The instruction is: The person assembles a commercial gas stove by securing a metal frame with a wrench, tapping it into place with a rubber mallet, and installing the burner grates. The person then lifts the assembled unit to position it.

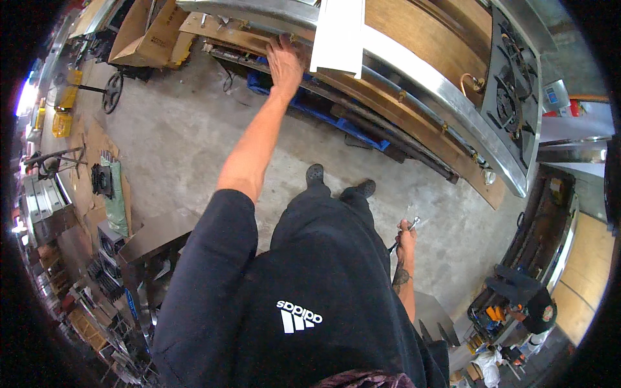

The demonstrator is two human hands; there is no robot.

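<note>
My left arm stretches forward to a long stove-like metal unit (446, 71). Below its rounded steel front edge, my left hand (284, 64) rests on a wooden board (362, 100), fingers extended beside a gas pipe (414, 107) with small brass fittings. Its fingertips are partly in shadow. Low at my right side, my right hand (406, 240) is closed around a wrench (414, 223), whose shiny end sticks out above the fist. A white metal panel (339, 39) lies across the unit's front, just right of my left hand.
A black burner (508, 107) sits at the unit's right end. Blue pallet (336, 116) pieces lie beneath it. At far left are a cardboard box (145, 39) and a black handwheel (112, 92). Another person (540, 310) is at lower right, by a bench with tools.
</note>
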